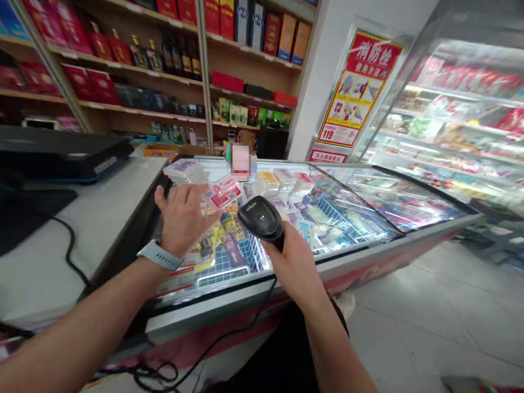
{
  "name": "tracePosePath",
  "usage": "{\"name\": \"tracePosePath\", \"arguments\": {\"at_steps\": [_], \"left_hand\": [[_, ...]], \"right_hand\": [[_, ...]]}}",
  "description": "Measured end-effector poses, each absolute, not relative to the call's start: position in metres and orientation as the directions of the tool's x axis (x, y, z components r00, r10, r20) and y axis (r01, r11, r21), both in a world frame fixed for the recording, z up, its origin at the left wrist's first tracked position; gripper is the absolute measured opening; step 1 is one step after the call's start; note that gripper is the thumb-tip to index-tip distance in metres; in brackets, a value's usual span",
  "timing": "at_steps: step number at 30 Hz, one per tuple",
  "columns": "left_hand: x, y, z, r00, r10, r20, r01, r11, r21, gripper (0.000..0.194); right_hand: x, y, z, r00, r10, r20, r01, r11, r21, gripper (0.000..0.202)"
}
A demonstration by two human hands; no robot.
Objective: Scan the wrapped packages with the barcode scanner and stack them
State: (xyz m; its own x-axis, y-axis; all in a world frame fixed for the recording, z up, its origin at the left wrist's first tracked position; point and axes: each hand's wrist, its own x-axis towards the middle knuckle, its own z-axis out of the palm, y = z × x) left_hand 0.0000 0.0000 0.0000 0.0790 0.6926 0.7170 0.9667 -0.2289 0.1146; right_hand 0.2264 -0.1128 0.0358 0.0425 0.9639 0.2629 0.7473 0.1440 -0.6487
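Scanning seems in hand, left hand [183, 214] pinching a pack [223, 192], right hand [295, 263] wrapped round the scanner [261, 217], which likely next needs aiming squarely.

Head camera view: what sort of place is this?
Probably a small grocery or convenience shop: bottles and boxes line the wall shelves, a glass-topped chest holds packaged goods, and the right hand grips what looks like a barcode scanner.
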Motion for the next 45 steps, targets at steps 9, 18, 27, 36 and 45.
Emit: {"name": "tracePosePath", "arguments": {"at_steps": [9, 18, 27, 36, 45], "left_hand": [[-0.008, 0.028, -0.007, 0.014, 0.882, 0.471, 0.989, -0.080, 0.122, 0.059], [0.002, 0.067, -0.013, 0.023, 0.952, 0.305, 1.000, -0.026, 0.006, 0.063], [0.009, 0.065, -0.012, 0.095, 0.938, 0.332, 0.994, -0.105, 0.011, 0.063], [0.090, 0.020, 0.000, 0.495, 0.802, 0.334, 0.814, -0.562, 0.143, 0.045], [0.151, -0.017, 0.021, 0.838, 0.454, 0.301, 0.492, -0.868, -0.061, 0.041]], "right_hand": [[0.240, -0.120, 0.033, 0.084, 0.948, 0.308, 0.725, 0.154, -0.671, 0.010], [0.260, -0.131, 0.035, 0.133, 0.919, 0.372, 0.673, 0.192, -0.714, 0.015], [0.276, -0.136, 0.033, 0.256, 0.878, 0.405, 0.593, 0.188, -0.783, 0.028], [0.294, -0.151, 0.025, 0.460, 0.760, 0.459, 0.522, 0.188, -0.832, 0.032], [0.315, -0.167, 0.008, 0.584, 0.676, 0.450, 0.429, 0.214, -0.878, 0.037]]}}
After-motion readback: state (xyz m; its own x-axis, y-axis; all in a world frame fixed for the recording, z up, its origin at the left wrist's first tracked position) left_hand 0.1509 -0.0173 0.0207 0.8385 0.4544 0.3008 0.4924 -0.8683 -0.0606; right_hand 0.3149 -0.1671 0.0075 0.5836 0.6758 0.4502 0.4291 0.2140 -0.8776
